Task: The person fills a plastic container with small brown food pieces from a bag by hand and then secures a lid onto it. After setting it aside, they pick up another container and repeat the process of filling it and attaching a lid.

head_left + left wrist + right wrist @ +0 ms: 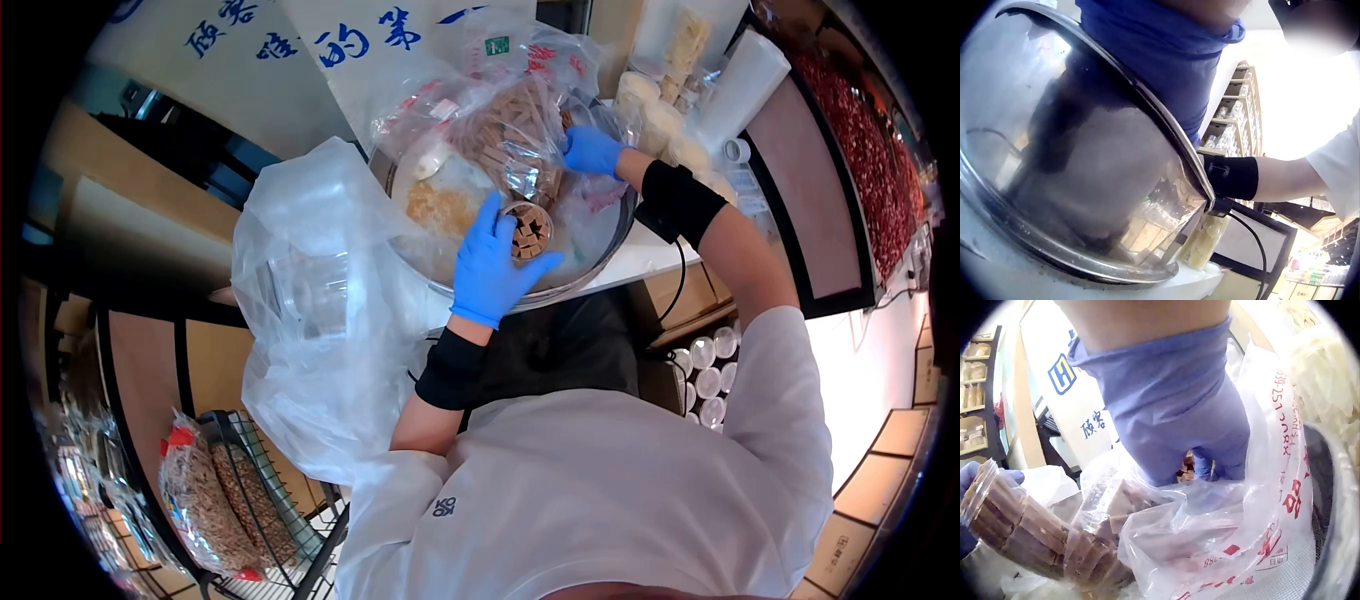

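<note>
My left hand point(495, 265), in a blue glove, holds a round clear plastic tub point(531, 231) packed with brown sticks, thumb and fingers on either side. The right wrist view shows the tub point(1029, 531) lying tilted, its sticks lined up along the wall. My gloved right hand point(593, 152) reaches into a clear plastic bag point(1272, 506) with red print. Brown sticks point(1187, 467) show between its thumb and fingers; the fingertips are hidden by the film. More brown sticks point(515, 125) fill the bag, which rests in a wide metal basin point(1097, 162).
Pale yellowish pieces point(430, 205) in clear film lie in the basin's left part. A large translucent plastic sheet point(310, 330) hangs on the left. Packs of pale rounds point(655, 115) and a white roll point(745, 85) stand right. Several clear jars point(708, 380) are stacked below.
</note>
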The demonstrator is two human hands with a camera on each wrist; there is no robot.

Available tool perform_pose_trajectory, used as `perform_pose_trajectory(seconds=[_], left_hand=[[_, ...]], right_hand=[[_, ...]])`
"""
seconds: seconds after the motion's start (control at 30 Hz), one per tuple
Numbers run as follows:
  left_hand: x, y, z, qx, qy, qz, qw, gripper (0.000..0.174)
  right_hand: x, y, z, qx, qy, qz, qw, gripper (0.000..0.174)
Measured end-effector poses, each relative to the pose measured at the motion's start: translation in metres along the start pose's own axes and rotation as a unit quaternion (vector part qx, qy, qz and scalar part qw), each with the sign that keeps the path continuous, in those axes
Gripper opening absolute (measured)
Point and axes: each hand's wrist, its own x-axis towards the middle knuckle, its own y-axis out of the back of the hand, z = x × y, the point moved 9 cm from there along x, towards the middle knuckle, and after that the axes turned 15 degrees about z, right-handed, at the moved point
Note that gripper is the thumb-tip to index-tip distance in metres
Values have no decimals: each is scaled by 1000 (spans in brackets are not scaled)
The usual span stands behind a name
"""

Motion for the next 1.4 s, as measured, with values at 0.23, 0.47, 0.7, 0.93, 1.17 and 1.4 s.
perform_pose_trajectory(seconds=[0.23, 0.47, 0.7, 0.93, 1.17, 1.4], left_hand=[[3, -5, 9, 27, -69, -22, 997, 57], [9, -7, -2, -1, -33, -89, 995, 53], [9, -7, -16, -23, 21, -64, 997, 58], [9, 2, -9, -45, -55, -1, 997, 47], [11, 2, -16, -73, -16, -6, 997, 50], [10, 4, -16, -82, -31, 15, 996, 59]], right_hand=[[3, -14, -9, -85, 12, -74, 994, 26], [3, 34, -21, -65, 29, 93, 993, 28], [-32, 119, -50, 118, 24, 188, 975, 21], [-117, 129, -111, 360, -104, 122, 919, 25], [-125, 100, -144, 331, 7, 169, 928, 22], [-130, 99, -141, 309, -20, 207, 928, 20]])
